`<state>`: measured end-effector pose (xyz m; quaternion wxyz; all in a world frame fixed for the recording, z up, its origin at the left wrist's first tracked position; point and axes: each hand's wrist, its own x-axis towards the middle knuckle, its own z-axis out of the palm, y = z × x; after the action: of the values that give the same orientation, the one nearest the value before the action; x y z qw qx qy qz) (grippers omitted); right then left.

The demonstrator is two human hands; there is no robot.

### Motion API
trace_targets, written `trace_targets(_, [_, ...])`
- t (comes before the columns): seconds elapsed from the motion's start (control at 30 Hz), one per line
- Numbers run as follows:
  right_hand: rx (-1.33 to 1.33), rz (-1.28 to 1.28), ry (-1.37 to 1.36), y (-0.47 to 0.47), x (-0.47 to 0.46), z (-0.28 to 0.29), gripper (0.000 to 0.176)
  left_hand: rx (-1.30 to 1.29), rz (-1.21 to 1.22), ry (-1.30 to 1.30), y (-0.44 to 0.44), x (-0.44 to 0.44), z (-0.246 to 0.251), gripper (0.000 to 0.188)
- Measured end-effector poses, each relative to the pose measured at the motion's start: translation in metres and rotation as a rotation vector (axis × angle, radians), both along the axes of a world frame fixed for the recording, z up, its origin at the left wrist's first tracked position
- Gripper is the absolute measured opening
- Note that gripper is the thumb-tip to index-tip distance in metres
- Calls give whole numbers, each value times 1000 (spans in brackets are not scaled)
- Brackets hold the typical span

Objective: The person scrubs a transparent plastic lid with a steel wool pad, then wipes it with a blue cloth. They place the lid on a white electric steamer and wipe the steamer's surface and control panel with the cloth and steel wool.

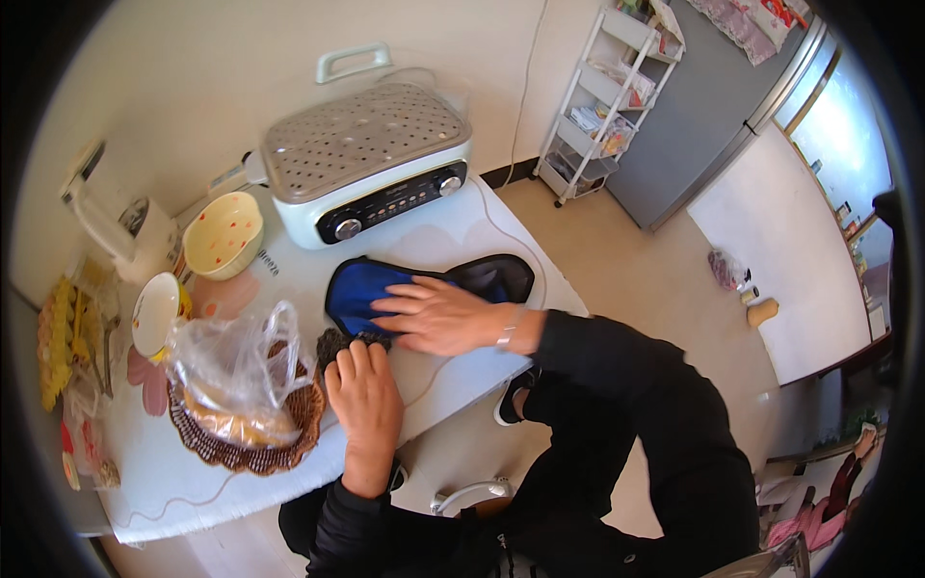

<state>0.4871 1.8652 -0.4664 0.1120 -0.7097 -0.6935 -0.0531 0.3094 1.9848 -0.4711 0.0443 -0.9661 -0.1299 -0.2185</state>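
A blue fabric piece point(355, 287) with black edging lies on the table. Its right lobe is dark grey, and I cannot tell what article it is. My right hand point(441, 314), a silver bracelet at its wrist, rests on the blue cloth with palm down and fingers spread, covering its middle. Just left of it, my left hand point(367, 397) has its fingers curled over a dark, fuzzy bundle point(332, 345), which touches the lower edge of the blue fabric. The fingers hide part of this bundle.
A wicker basket point(309, 426) with bagged food stands left of my left hand. Behind the cloth is an electric cooker point(303, 220). A yellow bowl point(220, 246) and a white bowl point(155, 311) stand left. A cord point(498, 224) crosses the table. A person point(816, 516) is at far right.
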Motion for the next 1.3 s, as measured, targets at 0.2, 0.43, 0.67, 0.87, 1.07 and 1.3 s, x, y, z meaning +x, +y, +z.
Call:
trace_targets(0.2, [-43,-89,27,-7,90,-20,43,-67,-34,-40,7,0,-4,6])
trace_targets(0.43, [115,-601,175,-134,163,-18,34,-166,-16,-59,6,-6,2,13])
trace_targets(0.67, [-12,-689,583,-151,159,33,28,-334,-20,-243,-2,-3,18,31])
trace_targets(0.87, [-125,-384,161,-129,103,5,44,-382,-163,-56,-11,9,-3,62])
trace_targets(1.07, [183,-235,185,-131,108,-10,36,-29,-260,-124,-14,23,-7,57])
trace_targets(1.3, [183,-311,124,-123,104,-17,32,-30,-236,-126,-12,16,-7,59])
